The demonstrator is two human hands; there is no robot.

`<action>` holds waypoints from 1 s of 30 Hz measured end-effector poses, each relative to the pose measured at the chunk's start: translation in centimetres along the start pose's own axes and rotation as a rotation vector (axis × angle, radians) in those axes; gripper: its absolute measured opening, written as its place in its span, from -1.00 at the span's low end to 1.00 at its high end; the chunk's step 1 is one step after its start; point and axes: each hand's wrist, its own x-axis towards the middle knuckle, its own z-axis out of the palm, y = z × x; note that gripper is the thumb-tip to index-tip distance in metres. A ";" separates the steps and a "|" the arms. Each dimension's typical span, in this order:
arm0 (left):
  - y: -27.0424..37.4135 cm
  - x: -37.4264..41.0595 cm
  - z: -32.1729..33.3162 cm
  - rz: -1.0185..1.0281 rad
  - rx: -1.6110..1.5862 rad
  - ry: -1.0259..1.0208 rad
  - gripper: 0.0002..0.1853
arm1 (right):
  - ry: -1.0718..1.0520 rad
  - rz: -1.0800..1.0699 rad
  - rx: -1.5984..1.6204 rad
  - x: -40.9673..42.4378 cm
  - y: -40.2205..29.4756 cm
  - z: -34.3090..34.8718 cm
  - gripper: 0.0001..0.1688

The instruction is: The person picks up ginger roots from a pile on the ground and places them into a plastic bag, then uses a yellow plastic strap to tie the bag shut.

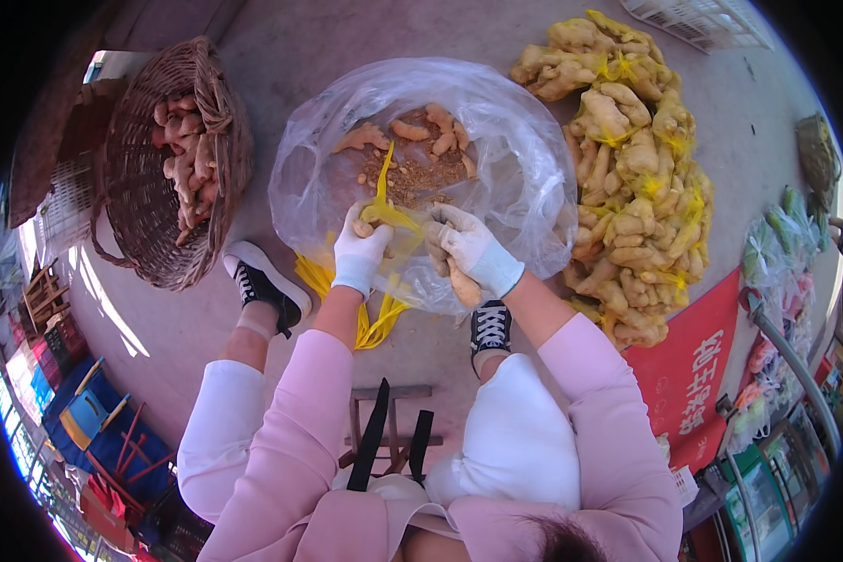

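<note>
My left hand (362,246), in a white glove, grips a yellow mesh bag (402,219) with a bit of ginger root showing at its fingers. Close by on the right, my right hand (467,246), in a soiled white glove, has a ginger root (464,282) under its palm; its fingertips meet the edge of the mesh. Both hands are over a clear plastic sheet or bag (527,154) spread open in a round shape. Several ginger pieces (362,137) and brown soil crumbs (421,175) lie inside it. More yellow mesh bags (379,327) lie by its near edge.
A wicker basket (130,211) holding ginger stands at the left. On the right, many yellow mesh bags filled with ginger (632,225) form a long pile beside a red banner (692,372) that bears writing. A white plastic crate (702,21) is at the upper right.
</note>
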 end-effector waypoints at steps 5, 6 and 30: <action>1.9 -1.1 1.2 0.102 0.655 0.130 -0.42 | -0.218 -0.062 -0.212 -1.2 1.3 2.2 -0.79; 2.5 -0.9 1.2 0.051 0.741 0.113 -0.41 | -0.199 0.050 -0.118 -0.9 1.1 2.0 -0.80; 2.0 2.8 3.6 -0.095 0.535 -0.129 -0.09 | -0.003 0.049 0.007 -2.7 -2.0 -2.7 -0.80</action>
